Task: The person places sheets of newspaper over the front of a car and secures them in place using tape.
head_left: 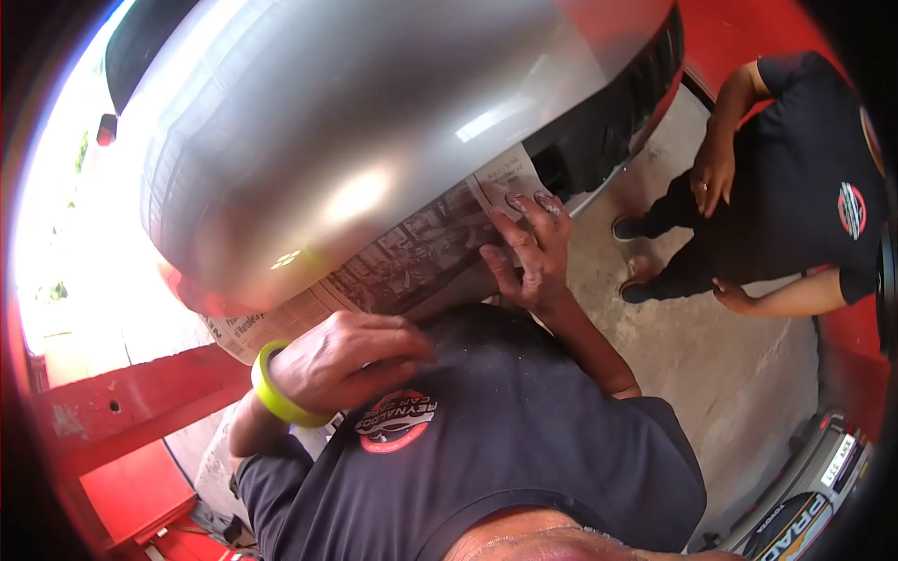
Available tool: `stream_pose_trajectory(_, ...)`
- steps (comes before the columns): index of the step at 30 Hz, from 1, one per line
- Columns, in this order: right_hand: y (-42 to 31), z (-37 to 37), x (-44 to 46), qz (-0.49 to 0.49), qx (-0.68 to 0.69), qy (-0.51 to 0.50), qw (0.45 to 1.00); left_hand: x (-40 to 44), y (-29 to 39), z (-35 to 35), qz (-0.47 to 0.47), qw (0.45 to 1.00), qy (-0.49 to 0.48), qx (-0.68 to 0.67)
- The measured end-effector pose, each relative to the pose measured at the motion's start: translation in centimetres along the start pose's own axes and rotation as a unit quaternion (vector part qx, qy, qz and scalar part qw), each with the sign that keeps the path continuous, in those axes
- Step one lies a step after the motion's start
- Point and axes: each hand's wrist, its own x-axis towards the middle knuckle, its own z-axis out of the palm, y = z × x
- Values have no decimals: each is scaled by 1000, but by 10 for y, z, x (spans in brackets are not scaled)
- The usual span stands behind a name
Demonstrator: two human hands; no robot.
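My right hand has its fingers spread and touches the newspaper near its right end, under the edge of a large silver car panel. White residue marks its fingertips. My left hand, with a yellow-green wristband at the wrist, is in front of my chest, near the lower left part of the newspaper. Its fingers point right and are smeared by motion, so whether they hold anything is unclear. The newspaper runs along the lower edge of the panel, partly hidden behind it.
Another person in dark clothes stands at the right, arms lowered. Red beams are at the lower left. A vehicle part with lettering shows at the bottom right. Grey concrete floor lies between that person and me.
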Motion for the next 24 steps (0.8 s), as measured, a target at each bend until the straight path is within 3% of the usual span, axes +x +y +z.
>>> stream_pose_trajectory(5,-4,4,-5,103,-25,-19,994,41,-40,28,28,999,22,-20)
stream_pose_trajectory(11,-9,11,-26,31,-54,30,998,36,-67,51,-72,990,118,-30)
stream_pose_trajectory(14,-19,-5,-13,24,42,-35,998,43,-83,49,-5,991,115,63)
stream_pose_trajectory(16,-47,-24,18,-52,61,10,997,50,-94,57,16,989,133,57)
stream_pose_trajectory(20,-80,-38,41,-75,191,-141,968,51,-98,53,71,992,85,59)
stream_pose_trajectory(24,-92,-30,54,-116,164,-271,941,54,-104,62,140,972,107,155)
